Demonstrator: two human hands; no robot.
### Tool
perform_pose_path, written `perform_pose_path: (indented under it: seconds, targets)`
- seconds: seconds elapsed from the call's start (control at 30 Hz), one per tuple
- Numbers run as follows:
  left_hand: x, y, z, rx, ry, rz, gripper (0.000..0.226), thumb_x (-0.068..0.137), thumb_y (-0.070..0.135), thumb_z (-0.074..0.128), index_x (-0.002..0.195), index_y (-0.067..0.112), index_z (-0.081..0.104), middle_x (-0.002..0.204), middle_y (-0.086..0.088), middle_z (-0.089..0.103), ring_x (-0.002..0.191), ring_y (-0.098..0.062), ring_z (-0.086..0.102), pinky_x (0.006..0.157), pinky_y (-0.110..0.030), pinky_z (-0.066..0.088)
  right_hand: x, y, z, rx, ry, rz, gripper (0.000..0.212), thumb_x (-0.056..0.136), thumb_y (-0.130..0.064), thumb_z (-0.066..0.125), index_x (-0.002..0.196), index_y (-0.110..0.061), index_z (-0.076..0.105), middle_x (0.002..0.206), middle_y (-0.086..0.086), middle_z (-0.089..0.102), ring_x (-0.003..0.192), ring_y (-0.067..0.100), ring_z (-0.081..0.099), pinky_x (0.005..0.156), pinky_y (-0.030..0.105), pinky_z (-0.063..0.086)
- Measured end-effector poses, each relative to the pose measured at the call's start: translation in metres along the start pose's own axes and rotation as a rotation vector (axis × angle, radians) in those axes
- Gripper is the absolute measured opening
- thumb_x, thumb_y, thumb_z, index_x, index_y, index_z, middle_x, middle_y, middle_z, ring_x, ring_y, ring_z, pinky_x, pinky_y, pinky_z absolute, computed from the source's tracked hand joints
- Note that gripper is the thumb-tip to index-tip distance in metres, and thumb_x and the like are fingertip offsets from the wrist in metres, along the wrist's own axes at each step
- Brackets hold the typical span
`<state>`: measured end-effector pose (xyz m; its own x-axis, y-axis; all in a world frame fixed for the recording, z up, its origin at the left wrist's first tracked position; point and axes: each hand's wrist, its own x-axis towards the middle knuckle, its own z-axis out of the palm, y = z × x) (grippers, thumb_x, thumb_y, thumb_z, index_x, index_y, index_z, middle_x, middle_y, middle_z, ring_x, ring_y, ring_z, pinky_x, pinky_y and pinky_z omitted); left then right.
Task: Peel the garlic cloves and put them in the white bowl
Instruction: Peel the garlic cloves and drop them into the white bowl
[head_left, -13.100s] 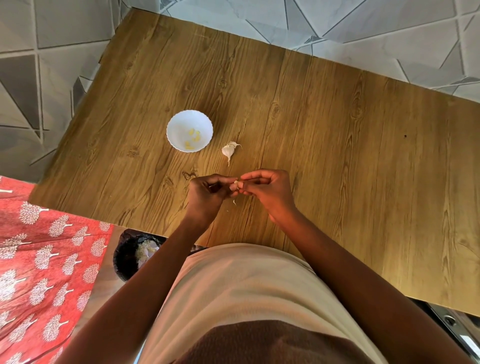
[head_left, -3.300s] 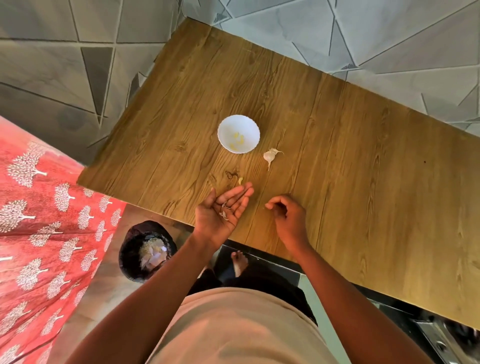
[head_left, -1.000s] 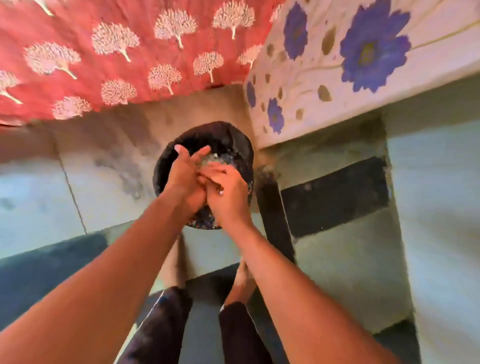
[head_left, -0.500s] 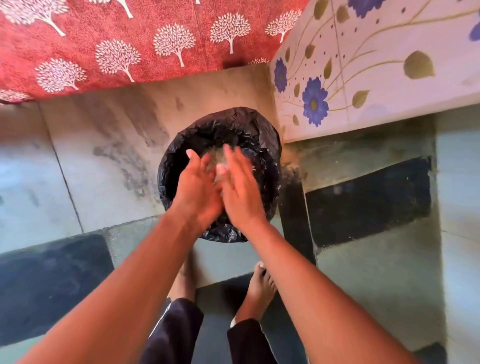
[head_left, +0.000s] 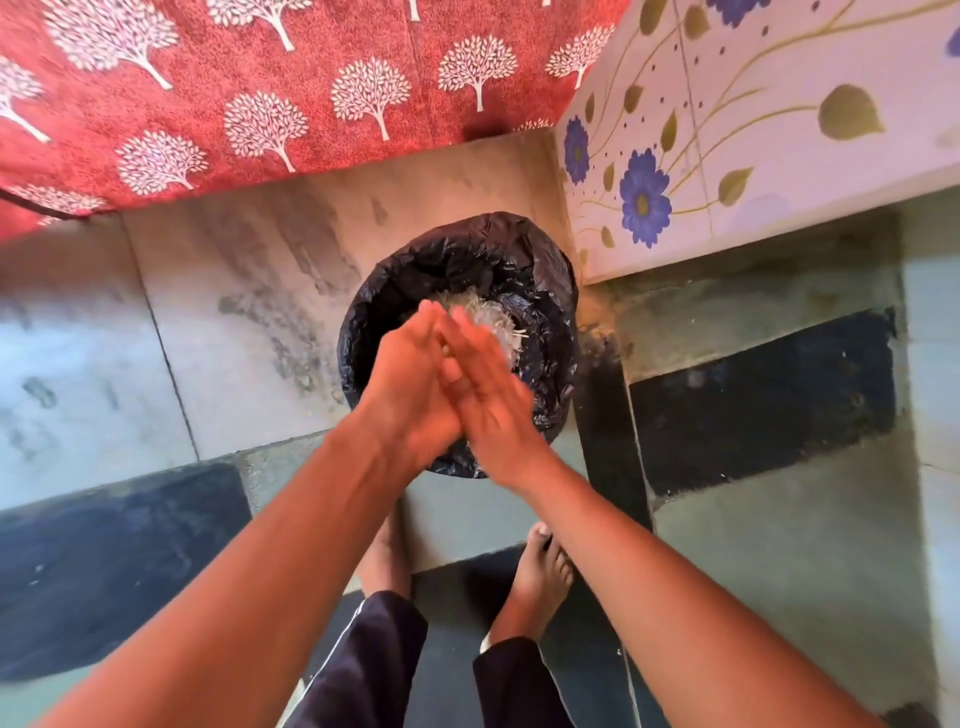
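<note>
I look down at the floor, not at the table. My left hand (head_left: 410, 384) and my right hand (head_left: 485, 384) are pressed palm to palm with straight fingers, directly above a bin lined with a black bag (head_left: 535, 291). Pale papery scraps (head_left: 493, 319) lie inside the bin just beyond my fingertips. Neither hand holds anything that I can see. The white bowl, the garlic and the table are out of view.
The bin stands on a tiled floor (head_left: 208, 364) against a wall corner with blue flower tiles (head_left: 727, 130). A red cloth with white trees (head_left: 260, 78) hangs at the upper left. My bare feet (head_left: 540, 566) stand below the bin.
I turned from the table down to the bin. The left palm carried skins there; both hands now rub together over it, palms closer than half a second ago.
</note>
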<state>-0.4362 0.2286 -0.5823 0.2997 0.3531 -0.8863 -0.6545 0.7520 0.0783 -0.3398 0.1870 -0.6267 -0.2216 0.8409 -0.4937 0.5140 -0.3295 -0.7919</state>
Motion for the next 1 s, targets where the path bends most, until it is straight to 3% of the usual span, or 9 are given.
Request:
perform_pose_path:
  seconds: [0.03,0.13,0.23,0.27,0.4,0.57,0.73,0.87,1.0]
  targets:
    - [-0.002,0.003,-0.002,0.098,-0.042,0.006,0.046,0.111,0.045,0.034,0.125,0.011,0.061,0.130,-0.011,0.063,0.134,-0.025,0.056,0.116,-0.043,0.044,0.005,0.009,-0.008,-0.055,0.059,0.078,0.056,0.101,-0.068,0.016,0.155,-0.056,0.021,0.168,-0.011,0.022,0.157,0.015,0.012,0.122,0.060,0.018]
    - [-0.024,0.006,0.003,0.294,-0.024,0.133,0.043,0.110,0.041,0.037,0.142,0.022,0.060,0.146,0.002,0.061,0.138,-0.014,0.053,0.118,-0.037,0.039,0.003,0.003,-0.017,0.103,0.292,0.180,0.061,0.104,-0.056,0.031,0.149,-0.021,0.052,0.153,0.003,0.051,0.145,0.017,0.041,0.119,0.047,0.034]
    - [-0.049,0.002,0.014,0.314,0.029,0.205,0.038,0.109,0.042,0.040,0.123,0.019,0.066,0.106,0.007,0.071,0.105,-0.013,0.063,0.092,-0.030,0.047,-0.025,-0.038,-0.022,0.284,0.197,0.101,0.045,0.109,-0.039,0.043,0.151,-0.024,0.049,0.148,-0.012,0.051,0.131,-0.011,0.046,0.111,0.016,0.038]
    - [-0.063,0.004,0.022,0.258,0.009,0.178,0.039,0.109,0.044,0.041,0.119,0.015,0.066,0.102,0.002,0.072,0.102,-0.018,0.064,0.093,-0.034,0.050,-0.038,-0.051,-0.027,0.304,0.188,0.084,0.043,0.108,-0.035,0.047,0.150,-0.026,0.049,0.144,-0.014,0.054,0.122,-0.015,0.051,0.104,0.013,0.041]
    - [-0.156,0.004,0.071,0.391,-0.031,0.244,0.034,0.109,0.034,0.045,0.135,0.023,0.063,0.127,-0.003,0.073,0.121,-0.019,0.068,0.108,-0.042,0.050,-0.095,-0.113,-0.067,0.369,0.405,0.115,0.035,0.105,-0.039,0.057,0.138,-0.029,0.061,0.128,-0.009,0.067,0.116,0.002,0.064,0.099,0.030,0.054]
    - [-0.291,-0.014,0.140,0.918,-0.002,0.599,0.019,0.101,0.022,0.063,0.115,0.022,0.075,0.108,-0.006,0.077,0.101,-0.014,0.070,0.092,-0.029,0.053,-0.197,-0.221,-0.139,0.351,0.686,0.118,0.015,0.101,-0.021,0.064,0.112,-0.021,0.073,0.107,-0.004,0.070,0.101,0.007,0.066,0.084,0.020,0.051]
    - [-0.420,-0.050,0.201,1.028,-0.024,0.670,0.014,0.099,0.017,0.064,0.109,0.012,0.074,0.104,-0.010,0.076,0.094,-0.020,0.070,0.087,-0.039,0.055,-0.331,-0.313,-0.199,0.374,0.828,0.059,0.012,0.097,-0.008,0.066,0.105,-0.012,0.074,0.101,0.001,0.070,0.092,0.008,0.066,0.079,0.013,0.048]
    - [-0.492,-0.102,0.244,1.095,-0.174,0.734,0.016,0.098,0.018,0.063,0.108,0.009,0.071,0.104,-0.010,0.076,0.099,-0.032,0.071,0.085,-0.041,0.055,-0.430,-0.343,-0.236,0.366,0.913,-0.041,0.012,0.100,-0.016,0.065,0.107,-0.013,0.074,0.101,-0.004,0.073,0.092,0.013,0.068,0.079,0.027,0.055]
    - [-0.523,-0.174,0.283,1.239,-0.337,0.791,0.010,0.101,0.004,0.063,0.107,0.005,0.071,0.098,-0.012,0.075,0.090,-0.025,0.071,0.081,-0.032,0.056,-0.516,-0.325,-0.269,0.303,1.113,-0.073,0.014,0.098,-0.008,0.064,0.107,-0.012,0.073,0.100,-0.003,0.073,0.091,0.015,0.071,0.079,0.034,0.059]
